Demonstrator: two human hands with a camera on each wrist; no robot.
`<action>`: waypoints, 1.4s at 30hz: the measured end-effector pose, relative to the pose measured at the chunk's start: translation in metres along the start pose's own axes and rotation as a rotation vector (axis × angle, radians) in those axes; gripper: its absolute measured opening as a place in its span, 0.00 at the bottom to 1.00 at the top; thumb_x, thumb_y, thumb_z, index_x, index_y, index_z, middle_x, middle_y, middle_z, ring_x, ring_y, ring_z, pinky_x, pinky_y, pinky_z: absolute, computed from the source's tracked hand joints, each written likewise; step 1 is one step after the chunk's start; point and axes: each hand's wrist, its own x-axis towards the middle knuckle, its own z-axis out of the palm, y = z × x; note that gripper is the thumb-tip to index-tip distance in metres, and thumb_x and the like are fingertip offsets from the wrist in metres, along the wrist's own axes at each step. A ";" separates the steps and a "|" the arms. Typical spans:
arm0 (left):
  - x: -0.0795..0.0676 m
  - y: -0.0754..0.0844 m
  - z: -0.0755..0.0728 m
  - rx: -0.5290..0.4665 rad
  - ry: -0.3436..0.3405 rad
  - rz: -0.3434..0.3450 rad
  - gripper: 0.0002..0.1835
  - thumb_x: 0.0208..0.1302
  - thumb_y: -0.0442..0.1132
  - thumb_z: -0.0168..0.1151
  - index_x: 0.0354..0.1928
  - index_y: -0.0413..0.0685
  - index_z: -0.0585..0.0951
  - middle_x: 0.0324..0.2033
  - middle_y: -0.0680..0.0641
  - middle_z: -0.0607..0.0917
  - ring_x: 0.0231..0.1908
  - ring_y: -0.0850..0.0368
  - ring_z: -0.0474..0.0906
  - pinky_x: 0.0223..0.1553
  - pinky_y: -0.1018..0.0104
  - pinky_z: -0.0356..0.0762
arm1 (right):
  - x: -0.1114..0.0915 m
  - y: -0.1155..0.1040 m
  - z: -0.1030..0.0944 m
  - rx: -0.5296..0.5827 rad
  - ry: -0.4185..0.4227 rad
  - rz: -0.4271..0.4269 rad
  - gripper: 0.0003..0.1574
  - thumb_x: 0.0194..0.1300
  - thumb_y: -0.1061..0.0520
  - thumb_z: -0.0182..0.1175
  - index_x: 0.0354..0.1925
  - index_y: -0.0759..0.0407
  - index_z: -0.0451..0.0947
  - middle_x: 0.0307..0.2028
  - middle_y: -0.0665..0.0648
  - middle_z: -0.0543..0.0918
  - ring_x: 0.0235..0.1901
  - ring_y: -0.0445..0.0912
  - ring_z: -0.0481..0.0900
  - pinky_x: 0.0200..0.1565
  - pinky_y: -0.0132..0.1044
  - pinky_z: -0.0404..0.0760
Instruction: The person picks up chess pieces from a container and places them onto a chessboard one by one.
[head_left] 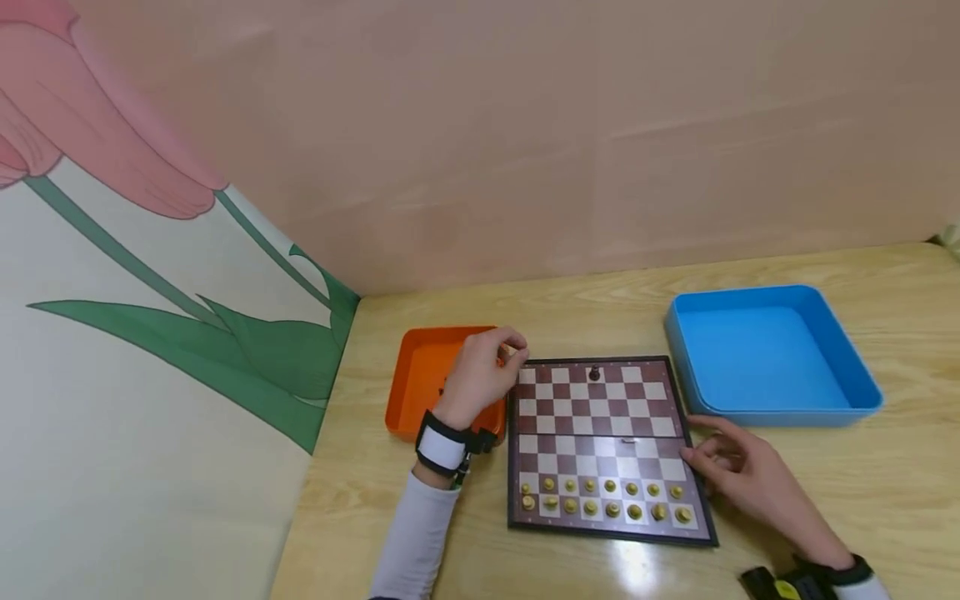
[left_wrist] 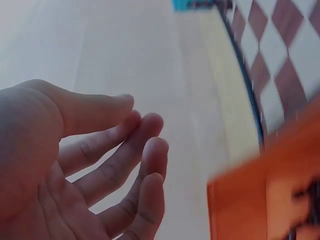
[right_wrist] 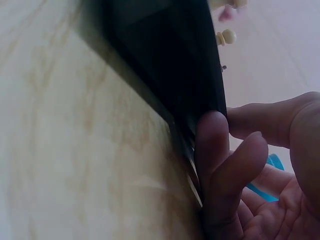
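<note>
The left hand [head_left: 480, 375] is just below the head view's centre, fingers [left_wrist: 154, 162] loosely bent (thumb [left_wrist: 95, 111] near their tips); the right hand [head_left: 738, 471], lower right, has curled fingers [right_wrist: 235, 175].

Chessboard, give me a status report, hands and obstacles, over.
Left hand empty, partly hiding orange tray from head view. Right hand holding chessboard by right edge. Gold pieces in two rows, one dark piece opposite.
</note>
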 end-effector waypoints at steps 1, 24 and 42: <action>-0.002 -0.004 -0.005 0.006 0.012 -0.008 0.09 0.78 0.43 0.65 0.52 0.48 0.88 0.44 0.51 0.90 0.30 0.63 0.79 0.27 0.70 0.78 | 0.000 0.000 0.000 -0.003 -0.001 -0.003 0.40 0.80 0.47 0.62 0.78 0.66 0.63 0.41 0.58 0.88 0.30 0.45 0.85 0.30 0.37 0.84; -0.037 -0.063 -0.039 0.216 -0.130 -0.329 0.06 0.67 0.37 0.76 0.40 0.49 0.86 0.37 0.49 0.86 0.28 0.55 0.76 0.28 0.64 0.71 | 0.003 -0.001 -0.003 0.016 -0.034 0.054 0.46 0.80 0.43 0.61 0.79 0.67 0.59 0.42 0.59 0.88 0.31 0.47 0.86 0.29 0.41 0.87; -0.033 -0.064 -0.025 0.384 -0.104 -0.299 0.10 0.62 0.35 0.80 0.32 0.51 0.84 0.31 0.51 0.84 0.32 0.56 0.79 0.33 0.61 0.78 | 0.004 0.000 -0.001 0.000 -0.030 0.040 0.45 0.81 0.44 0.61 0.79 0.68 0.59 0.42 0.59 0.88 0.30 0.47 0.85 0.29 0.39 0.86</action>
